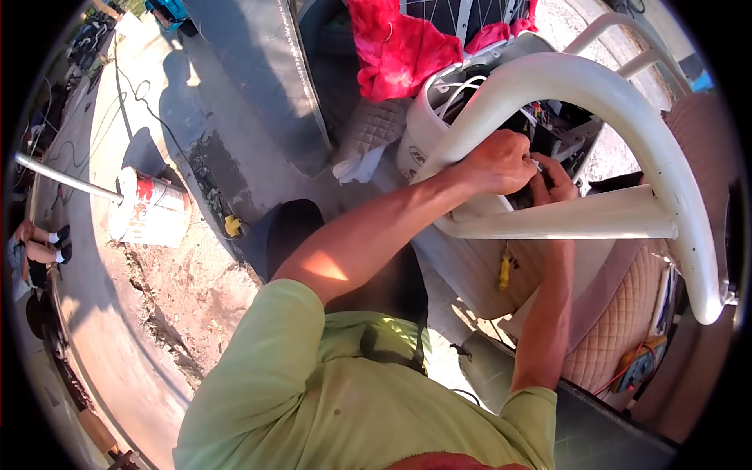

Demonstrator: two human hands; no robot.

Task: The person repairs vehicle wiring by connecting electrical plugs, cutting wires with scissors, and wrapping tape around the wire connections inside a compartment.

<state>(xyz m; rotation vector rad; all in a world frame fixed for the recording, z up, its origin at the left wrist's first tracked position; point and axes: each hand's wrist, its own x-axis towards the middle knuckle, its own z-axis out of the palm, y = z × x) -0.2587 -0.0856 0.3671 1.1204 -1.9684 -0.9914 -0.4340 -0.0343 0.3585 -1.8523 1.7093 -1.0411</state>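
My left hand point(501, 162) is closed in a fist inside the loop of a thick white tubular frame point(583, 72). Right beside it, the bent fingers of my right hand point(558, 186) press together at a small pale piece between the two hands, too small to name. The frame's lower bar point(564, 218) passes over my right wrist. Behind my hands lies an opening with wires and metal brackets point(576, 137), partly hidden by the frame. Below the bar, a screwdriver with a yellow handle point(505, 270) points downward.
A pink-red fluffy cover point(403, 51) hangs beyond a white bucket point(415, 141). Quilted tan upholstery point(607, 341) and a multimeter point(638, 364) lie at right. On the left stand a stained bucket point(157, 215) with a pipe point(70, 178), a yellow connector point(233, 225) and another person's legs point(45, 244).
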